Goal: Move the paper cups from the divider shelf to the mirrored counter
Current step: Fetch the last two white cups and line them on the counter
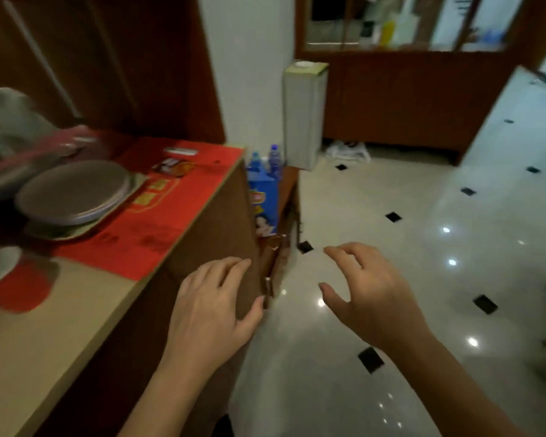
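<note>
At the far left of the mirrored tabletop (60, 326), hard against the frame edge: records one red paper cup (18, 287), white mouth showing, badly blurred. Appears to stand upright, long axis vertical, mouth up; cannot confirm through the blur. Sits near the red card sheet (171, 216), on the near side of the round plate (73, 190). Lies well to the left of the left hand (208, 310), the nearer of the two. Finds the left fingers (234, 265) straight and loosely spread, holding nothing, in front of the cabinet side. Finds the right hand (369, 298) out over the floor (407, 200), fingers loosely curled, likewise empty. Places the divider shelf (375, 55) far ahead and to the right, well apart from both hands, on the right hand's side. Cannot make out any cups there at this range. Judges one cup already set down and both hands free; next move probably calls for crossing the floor to the shelf.
</note>
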Demonstrator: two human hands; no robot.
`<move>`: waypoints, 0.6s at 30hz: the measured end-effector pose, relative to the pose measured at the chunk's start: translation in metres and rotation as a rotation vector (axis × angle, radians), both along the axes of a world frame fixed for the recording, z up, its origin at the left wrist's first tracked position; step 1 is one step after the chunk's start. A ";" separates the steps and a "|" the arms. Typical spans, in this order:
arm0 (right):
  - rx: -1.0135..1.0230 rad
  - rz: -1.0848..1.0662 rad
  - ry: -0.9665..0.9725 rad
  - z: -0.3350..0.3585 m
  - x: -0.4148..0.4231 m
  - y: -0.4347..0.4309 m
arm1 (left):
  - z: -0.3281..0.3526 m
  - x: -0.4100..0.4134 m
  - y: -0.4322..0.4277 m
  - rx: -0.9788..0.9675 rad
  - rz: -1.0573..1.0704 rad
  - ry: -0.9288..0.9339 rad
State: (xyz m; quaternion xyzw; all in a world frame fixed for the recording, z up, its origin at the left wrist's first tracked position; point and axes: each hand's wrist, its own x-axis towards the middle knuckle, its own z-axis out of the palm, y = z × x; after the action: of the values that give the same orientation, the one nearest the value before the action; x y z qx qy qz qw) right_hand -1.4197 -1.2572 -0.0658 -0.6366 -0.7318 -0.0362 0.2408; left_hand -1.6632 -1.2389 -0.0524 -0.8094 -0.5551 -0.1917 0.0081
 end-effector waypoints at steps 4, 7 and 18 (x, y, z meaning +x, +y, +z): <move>-0.022 -0.172 -0.017 -0.002 0.090 -0.012 | -0.010 0.097 0.029 -0.046 -0.152 0.029; -0.072 -0.280 -0.033 -0.009 0.146 -0.017 | -0.017 0.156 0.045 -0.047 -0.234 0.044; -0.140 -0.521 -0.120 -0.037 0.269 -0.006 | -0.030 0.282 0.103 -0.059 -0.392 0.056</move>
State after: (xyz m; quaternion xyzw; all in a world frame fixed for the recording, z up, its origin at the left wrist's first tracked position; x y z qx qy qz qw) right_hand -1.1505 -1.2635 -0.1028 -0.8150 -0.5572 -0.0840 0.1349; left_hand -1.3813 -1.1363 -0.0824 -0.9068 -0.3919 -0.1508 -0.0377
